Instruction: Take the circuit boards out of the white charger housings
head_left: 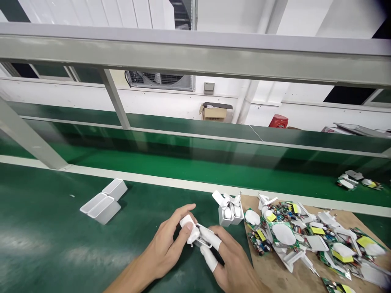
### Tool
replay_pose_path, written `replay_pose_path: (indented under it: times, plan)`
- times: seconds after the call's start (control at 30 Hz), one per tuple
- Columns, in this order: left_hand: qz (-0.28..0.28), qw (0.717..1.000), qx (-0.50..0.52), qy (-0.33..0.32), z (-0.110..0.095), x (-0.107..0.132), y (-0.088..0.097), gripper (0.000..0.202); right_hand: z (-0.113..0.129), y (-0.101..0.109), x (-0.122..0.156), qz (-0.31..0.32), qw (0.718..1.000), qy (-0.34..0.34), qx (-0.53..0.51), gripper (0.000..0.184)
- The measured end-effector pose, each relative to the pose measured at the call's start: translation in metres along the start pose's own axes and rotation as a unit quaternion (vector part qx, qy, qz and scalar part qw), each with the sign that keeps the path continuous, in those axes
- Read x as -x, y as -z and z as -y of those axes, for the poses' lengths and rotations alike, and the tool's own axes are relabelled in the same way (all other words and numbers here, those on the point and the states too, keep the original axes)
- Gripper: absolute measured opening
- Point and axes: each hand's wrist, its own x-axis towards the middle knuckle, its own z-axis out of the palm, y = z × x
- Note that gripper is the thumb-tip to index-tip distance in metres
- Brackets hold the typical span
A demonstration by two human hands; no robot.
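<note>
In front of me, my left hand (166, 244) pinches a white plastic plug cap (190, 228) between thumb and fingers. My right hand (233, 260), with white finger cots on at least two fingers, is closed around a small white charger casing (204, 241) right against the cap. What lies inside the casing is mostly hidden by the fingers. Just beyond my right hand, two white casings (226, 221) stand side by side on the bench, with white plug parts sticking out of their tops.
Three hollow white casings (102, 203) stand at the left on the green bench (45, 228). A brown cardboard sheet (269, 268) at the right bears a heap of circuit boards (284, 234) and white plug parts. Further boards (348, 181) lie beyond the pale rail (171, 185). A metal frame crosses above.
</note>
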Motion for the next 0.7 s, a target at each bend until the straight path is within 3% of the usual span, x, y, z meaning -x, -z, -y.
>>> replay_pose_path:
  times: [0.07,0.17,0.27,0.3,0.33,0.4,0.43,0.5,0.6,0.7]
  plan:
    - [0.006,1.000,-0.004,0.007,-0.001,0.000,0.001,0.036,-0.002,0.000,0.001,-0.018,1.000,-0.001,-0.023,0.053]
    - [0.013,1.000,-0.012,0.018,-0.002,0.000,0.003,0.037,-0.001,0.002,0.000,0.005,0.998,-0.002,-0.058,0.050]
    - [0.014,0.999,0.010,-0.028,-0.001,0.003,0.004,0.053,0.003,0.000,-0.003,-0.003,0.973,-0.096,-0.209,0.035]
    - [0.014,0.998,0.014,-0.064,0.000,0.004,0.003,0.071,0.005,-0.002,-0.003,-0.006,0.941,-0.153,-0.301,0.031]
    - [0.014,0.994,0.010,-0.104,0.000,0.005,0.001,0.091,0.007,-0.005,-0.003,-0.006,0.892,-0.211,-0.400,0.034]
    - [0.008,0.986,-0.026,-0.165,0.000,0.007,-0.004,0.115,0.011,-0.012,-0.002,-0.004,0.768,-0.300,-0.566,0.047]
    - [0.001,0.982,-0.051,-0.183,-0.002,0.008,-0.008,0.114,0.012,-0.015,-0.001,-0.005,0.716,-0.327,-0.617,0.051]
    - [-0.017,0.973,-0.086,-0.212,-0.006,0.008,-0.014,0.102,0.014,-0.020,0.000,-0.015,0.664,-0.353,-0.659,0.056]
    - [-0.037,0.964,-0.116,-0.237,-0.014,0.007,-0.019,0.097,0.016,-0.020,0.001,-0.018,0.656,-0.373,-0.656,0.056]
    - [-0.044,0.959,-0.145,-0.241,-0.020,0.006,-0.017,0.099,0.018,-0.016,-0.001,-0.006,0.679,-0.375,-0.631,0.055]
